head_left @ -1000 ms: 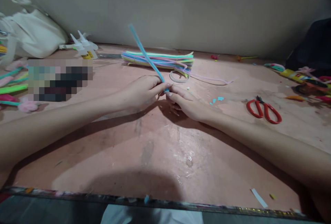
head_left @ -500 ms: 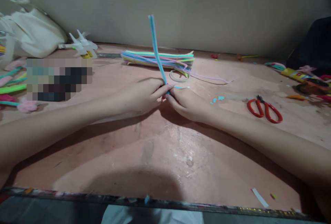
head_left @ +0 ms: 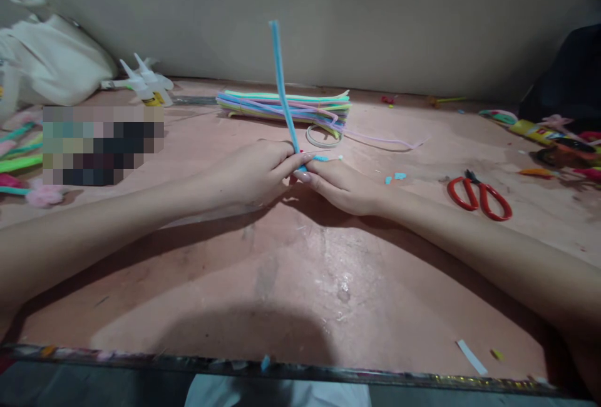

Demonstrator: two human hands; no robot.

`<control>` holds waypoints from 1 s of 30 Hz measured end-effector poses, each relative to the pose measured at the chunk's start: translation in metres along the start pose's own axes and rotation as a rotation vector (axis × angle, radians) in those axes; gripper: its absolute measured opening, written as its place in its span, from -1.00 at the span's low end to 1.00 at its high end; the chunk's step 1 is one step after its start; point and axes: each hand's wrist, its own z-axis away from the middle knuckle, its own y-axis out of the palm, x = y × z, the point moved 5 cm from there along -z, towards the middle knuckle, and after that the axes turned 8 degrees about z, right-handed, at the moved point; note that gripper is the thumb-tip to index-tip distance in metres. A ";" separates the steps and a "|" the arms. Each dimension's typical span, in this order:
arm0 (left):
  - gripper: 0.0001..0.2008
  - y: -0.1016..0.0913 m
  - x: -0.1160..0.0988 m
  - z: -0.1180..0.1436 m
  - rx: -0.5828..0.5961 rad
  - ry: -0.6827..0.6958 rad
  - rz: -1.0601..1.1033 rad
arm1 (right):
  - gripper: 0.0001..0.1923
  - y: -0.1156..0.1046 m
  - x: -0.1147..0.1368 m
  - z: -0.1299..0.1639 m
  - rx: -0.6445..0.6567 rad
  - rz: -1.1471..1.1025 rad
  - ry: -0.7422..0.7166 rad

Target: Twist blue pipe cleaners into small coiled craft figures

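My left hand (head_left: 265, 172) and my right hand (head_left: 342, 185) meet over the middle of the table, fingertips close together. Both are closed on blue pipe cleaners (head_left: 282, 81), whose long ends stand up side by side above the left hand, leaning slightly left. Low down, the blue stems pass between my thumbs and fingers, where their lower part is mostly hidden. A short blue piece (head_left: 320, 158) shows just behind the right hand's fingers; whether it joins the held stems I cannot tell.
Behind my hands lie a bundle of coloured pipe cleaners (head_left: 282, 106) and a ring-shaped roll (head_left: 323, 136). Red-handled pliers or cutters (head_left: 479, 197) lie right, near blue scraps (head_left: 399, 176). Glue bottles (head_left: 149, 89) and a white bag (head_left: 70, 59) stand back left; craft pieces (head_left: 544, 134) lie far right.
Both hands keep hold of the blue pipe cleaners in nearly the same place. The fingers have shifted slightly, with the right thumb now more visible. The whole view has moved a little.
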 end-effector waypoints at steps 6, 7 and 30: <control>-0.51 0.001 -0.002 -0.002 0.043 0.023 -0.047 | -0.58 0.002 -0.004 -0.001 0.001 -0.026 -0.061; -0.49 0.001 -0.002 -0.002 0.043 0.025 -0.050 | -0.59 0.002 -0.004 -0.002 0.004 -0.022 -0.048; -0.70 0.008 -0.002 0.000 0.018 0.089 -0.201 | -0.62 0.008 0.011 -0.003 0.131 0.645 0.225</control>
